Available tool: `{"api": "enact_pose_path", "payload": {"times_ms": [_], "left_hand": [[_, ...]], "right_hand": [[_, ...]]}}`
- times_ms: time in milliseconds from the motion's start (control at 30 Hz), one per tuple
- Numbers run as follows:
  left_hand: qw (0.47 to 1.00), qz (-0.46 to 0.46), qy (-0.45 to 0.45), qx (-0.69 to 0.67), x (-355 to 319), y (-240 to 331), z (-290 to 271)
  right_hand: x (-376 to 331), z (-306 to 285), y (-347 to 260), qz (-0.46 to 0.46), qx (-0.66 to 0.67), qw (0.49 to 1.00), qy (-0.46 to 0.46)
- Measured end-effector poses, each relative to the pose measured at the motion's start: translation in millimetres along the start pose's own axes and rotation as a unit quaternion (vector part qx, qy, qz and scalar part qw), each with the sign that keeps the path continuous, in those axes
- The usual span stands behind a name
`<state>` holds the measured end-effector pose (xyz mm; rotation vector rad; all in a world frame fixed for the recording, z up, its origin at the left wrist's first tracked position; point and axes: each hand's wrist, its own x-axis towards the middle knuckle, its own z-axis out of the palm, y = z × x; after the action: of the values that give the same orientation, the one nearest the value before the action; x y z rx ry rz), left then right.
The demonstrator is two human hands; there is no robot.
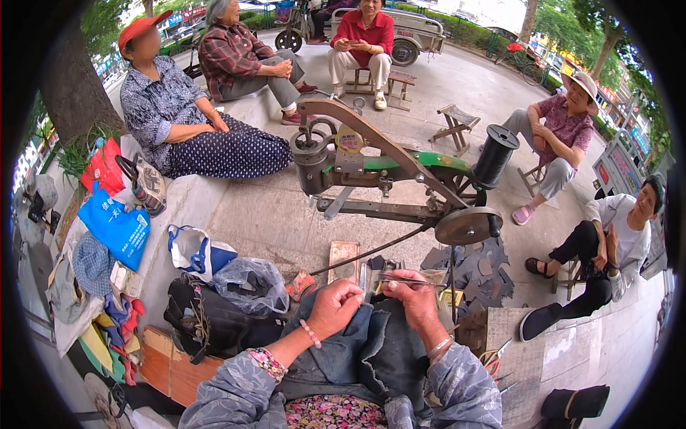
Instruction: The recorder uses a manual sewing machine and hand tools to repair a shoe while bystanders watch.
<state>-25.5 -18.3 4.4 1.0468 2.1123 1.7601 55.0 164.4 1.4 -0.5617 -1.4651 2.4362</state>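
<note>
My left hand (333,309) is closed in a pinch above my lap. What its fingertips hold, if anything, is too small to make out. Close beside it, my right hand (414,306) grips a thin, dark metal tool (409,279) crosswise between thumb and fingers; its exact kind does not show. A worn dark blue cloth (343,350) covers my lap beneath both hands. Just beyond them stands a hand-cranked shoe-repair sewing machine (386,166), with a green arm, a crank wheel (468,226) and a large black thread spool (495,156). Neither hand touches it.
Dark flat scraps (480,272) lie right of the machine. Orange-handled scissors (493,361) rest near my right forearm. To the left are a clear plastic bag (251,284), a black bag (214,318), a blue bag (114,227) and cloth scraps (118,329). Several people sit around; a stool (456,123) stands beyond.
</note>
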Motion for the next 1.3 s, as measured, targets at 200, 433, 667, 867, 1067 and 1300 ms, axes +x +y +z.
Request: {"api": "enact_pose_path", "payload": {"times_ms": [200, 433, 667, 867, 1067, 1300], "left_hand": [[0.952, -0.223, 0.058, -0.202, 45.3, -16.3, -45.9], [0.963, -0.241, 0.095, -0.076, 47.2, -54.7, -71.5], [0.969, -0.209, 0.103, -0.083, -4.5, -20.0, -130.3], [0.943, -0.232, 0.096, 0.220, -157.1, -0.3, -252.8], [0.866, -0.260, 0.030, 0.425, -121.6, 77.8, -352.3], [0.903, -0.030, -0.142, 0.405, 50.3, 91.5, -308.1]], "right_hand": [[39.1, 22.7, -30.1, -0.137, -0.205, 0.961, -0.123], [106.5, 64.1, -29.3, -0.099, -0.214, 0.955, -0.180], [119.3, 63.9, -36.8, -0.082, -0.162, 0.974, -0.132], [115.3, 52.0, -21.5, -0.070, -0.203, 0.967, -0.133], [119.4, 38.2, -21.7, -0.065, -0.214, 0.963, -0.151], [111.6, 50.6, -30.0, -0.070, -0.242, 0.959, -0.128]]}}
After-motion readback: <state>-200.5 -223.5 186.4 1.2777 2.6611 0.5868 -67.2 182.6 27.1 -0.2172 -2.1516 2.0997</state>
